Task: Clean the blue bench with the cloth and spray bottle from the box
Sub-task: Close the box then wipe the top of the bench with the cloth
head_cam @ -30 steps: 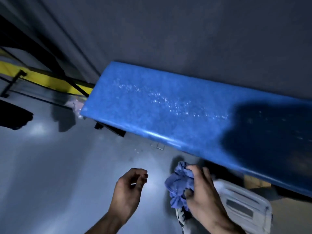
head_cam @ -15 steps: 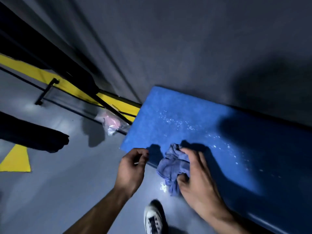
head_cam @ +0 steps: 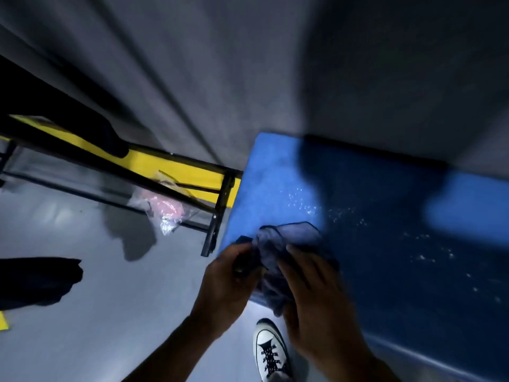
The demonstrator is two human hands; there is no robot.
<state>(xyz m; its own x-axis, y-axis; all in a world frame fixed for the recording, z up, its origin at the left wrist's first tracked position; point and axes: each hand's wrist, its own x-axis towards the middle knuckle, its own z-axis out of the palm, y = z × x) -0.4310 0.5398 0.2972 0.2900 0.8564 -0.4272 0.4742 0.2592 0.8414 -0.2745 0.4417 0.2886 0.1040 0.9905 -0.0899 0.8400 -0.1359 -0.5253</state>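
Soft, crumpled cloth [head_cam: 286, 244], blue bench [head_cam: 275, 172] a bit rough and speckled with shiny wet drops, smooth shiny grey floor [head_cam: 82, 326], crinkly clear plastic bag [head_cam: 165, 210], black metal frame [head_cam: 217, 213]

Your blue bench [head_cam: 385, 216]: right end cut off by the frame. Your cloth [head_cam: 278, 244]: lower part hidden behind both hands, motion-blurred.

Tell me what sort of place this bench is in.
Probably a gym or a workshop floor, though that is a guess: a padded blue bench against a grey wall, a smooth grey floor, and a black metal frame over a yellow strip.
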